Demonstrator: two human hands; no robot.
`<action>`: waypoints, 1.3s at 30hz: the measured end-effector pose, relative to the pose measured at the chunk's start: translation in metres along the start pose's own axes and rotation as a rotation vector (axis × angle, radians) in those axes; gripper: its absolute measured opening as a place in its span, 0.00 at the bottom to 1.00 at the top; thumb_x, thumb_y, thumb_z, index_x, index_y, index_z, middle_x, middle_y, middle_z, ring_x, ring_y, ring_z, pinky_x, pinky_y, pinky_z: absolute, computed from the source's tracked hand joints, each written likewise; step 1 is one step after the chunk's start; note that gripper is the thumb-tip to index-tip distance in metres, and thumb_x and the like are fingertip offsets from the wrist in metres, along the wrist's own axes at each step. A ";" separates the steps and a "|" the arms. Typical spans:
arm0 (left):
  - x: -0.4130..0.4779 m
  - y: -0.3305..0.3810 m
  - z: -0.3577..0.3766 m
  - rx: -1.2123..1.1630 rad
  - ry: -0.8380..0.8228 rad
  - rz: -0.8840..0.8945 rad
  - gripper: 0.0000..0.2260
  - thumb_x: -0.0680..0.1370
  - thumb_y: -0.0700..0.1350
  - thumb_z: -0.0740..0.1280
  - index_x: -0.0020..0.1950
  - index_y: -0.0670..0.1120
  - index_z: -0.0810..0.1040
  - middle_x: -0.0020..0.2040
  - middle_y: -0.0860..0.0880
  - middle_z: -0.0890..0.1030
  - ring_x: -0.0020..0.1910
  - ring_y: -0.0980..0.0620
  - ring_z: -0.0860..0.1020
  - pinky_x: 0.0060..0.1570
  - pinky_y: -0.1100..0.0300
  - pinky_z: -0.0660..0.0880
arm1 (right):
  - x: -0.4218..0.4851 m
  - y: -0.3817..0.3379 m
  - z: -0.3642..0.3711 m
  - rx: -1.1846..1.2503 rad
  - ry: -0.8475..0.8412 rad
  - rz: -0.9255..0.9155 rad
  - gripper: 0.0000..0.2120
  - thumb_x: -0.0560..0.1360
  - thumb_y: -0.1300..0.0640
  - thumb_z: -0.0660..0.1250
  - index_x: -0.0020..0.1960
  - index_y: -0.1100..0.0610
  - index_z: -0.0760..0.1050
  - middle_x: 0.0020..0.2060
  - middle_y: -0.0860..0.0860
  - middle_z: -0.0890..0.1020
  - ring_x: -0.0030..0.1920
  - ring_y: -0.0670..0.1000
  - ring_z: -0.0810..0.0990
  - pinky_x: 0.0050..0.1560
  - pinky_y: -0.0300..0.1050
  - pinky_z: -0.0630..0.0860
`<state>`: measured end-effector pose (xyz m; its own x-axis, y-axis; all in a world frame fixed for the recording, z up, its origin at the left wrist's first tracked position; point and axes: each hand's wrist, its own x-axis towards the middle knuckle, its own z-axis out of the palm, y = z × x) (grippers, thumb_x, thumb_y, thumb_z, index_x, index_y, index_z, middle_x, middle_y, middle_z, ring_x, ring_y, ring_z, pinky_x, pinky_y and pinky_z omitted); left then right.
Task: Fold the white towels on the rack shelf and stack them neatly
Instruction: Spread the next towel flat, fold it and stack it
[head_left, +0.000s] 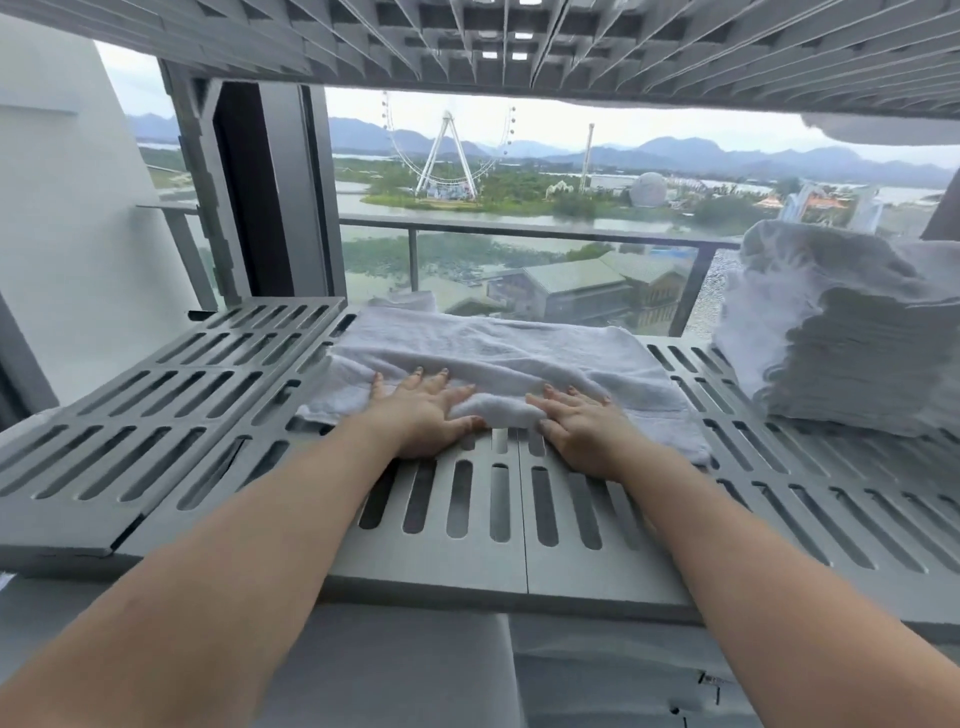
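A white towel (498, 353) lies spread across the middle of the grey slotted rack shelf (171, 395), its near edge bunched into a small ridge. My left hand (423, 415) rests flat on the towel's near left part, fingers spread. My right hand (582, 431) lies flat on the near right part, thumb against the ridge between the hands. A tall stack of folded white towels (841, 332) stands on the shelf at the right.
Another grey shelf (519, 41) hangs close overhead, with a towel edge (883, 130) on it at the upper right. Behind the rack are a dark door frame (260, 197) and a glass balcony railing (545, 234). A grey surface lies below the shelf's front edge.
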<state>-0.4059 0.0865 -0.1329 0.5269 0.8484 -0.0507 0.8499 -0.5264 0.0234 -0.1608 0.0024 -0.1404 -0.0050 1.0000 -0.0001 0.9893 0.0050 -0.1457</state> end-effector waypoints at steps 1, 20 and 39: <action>0.011 -0.003 0.000 -0.003 0.003 0.002 0.35 0.73 0.77 0.43 0.79 0.68 0.46 0.83 0.56 0.44 0.82 0.48 0.43 0.73 0.30 0.36 | 0.010 0.003 0.000 -0.021 -0.003 0.013 0.26 0.83 0.38 0.46 0.80 0.38 0.52 0.81 0.41 0.49 0.81 0.47 0.46 0.79 0.59 0.42; 0.000 -0.003 0.008 -0.039 -0.056 0.008 0.39 0.73 0.78 0.41 0.80 0.64 0.43 0.82 0.58 0.41 0.81 0.53 0.39 0.75 0.36 0.36 | -0.012 0.006 0.000 0.048 -0.001 0.026 0.34 0.80 0.34 0.52 0.81 0.45 0.53 0.82 0.47 0.51 0.81 0.48 0.48 0.80 0.53 0.46; -0.142 0.027 -0.010 0.174 0.438 0.137 0.06 0.77 0.40 0.62 0.49 0.50 0.73 0.43 0.48 0.81 0.39 0.44 0.78 0.37 0.55 0.71 | -0.133 -0.031 0.002 -0.217 0.626 -0.065 0.12 0.68 0.64 0.69 0.51 0.57 0.76 0.38 0.55 0.83 0.38 0.60 0.82 0.36 0.46 0.70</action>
<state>-0.4578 -0.0480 -0.1154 0.6191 0.6944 0.3669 0.7784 -0.6047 -0.1690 -0.1912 -0.1306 -0.1382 -0.0442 0.8088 0.5864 0.9971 -0.0004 0.0758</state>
